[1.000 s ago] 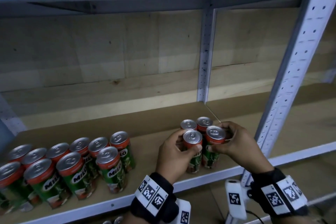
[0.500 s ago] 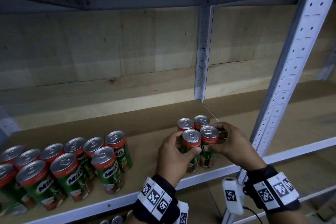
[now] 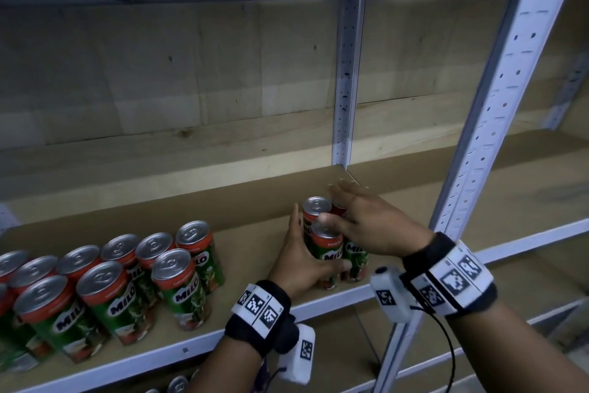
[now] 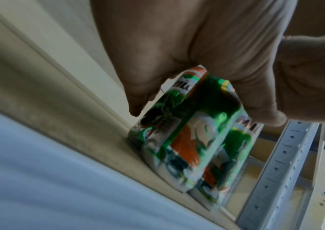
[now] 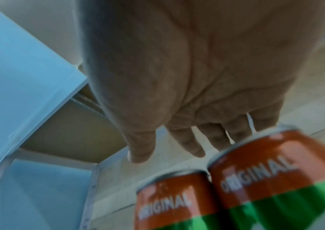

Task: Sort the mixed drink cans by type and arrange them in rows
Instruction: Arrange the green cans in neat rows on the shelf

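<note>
Several green and red Milo cans stand in a tight cluster (image 3: 325, 246) near the front right of the cardboard-lined shelf (image 3: 248, 249). My left hand (image 3: 302, 258) lies against the cluster's left side, fingers straight and thumb across the foot of the front can. The left wrist view shows that palm (image 4: 216, 54) over the cans (image 4: 193, 147). My right hand (image 3: 366, 220) hovers just above the can tops, fingers straight and spread, holding nothing. The right wrist view shows its fingers (image 5: 193, 146) above two "ORIGINAL" cans (image 5: 275, 179).
A larger group of Milo cans (image 3: 127, 281) stands in rows at the shelf's left. A white perforated upright (image 3: 497, 105) rises just right of my right hand, and another upright (image 3: 345, 89) stands at the back. More can tops (image 3: 178, 384) show on the shelf below.
My right hand let go of the front right can and rose above the cluster with fingers spread. My left hand loosened from the front left can and now lies flat along the cluster's side.
</note>
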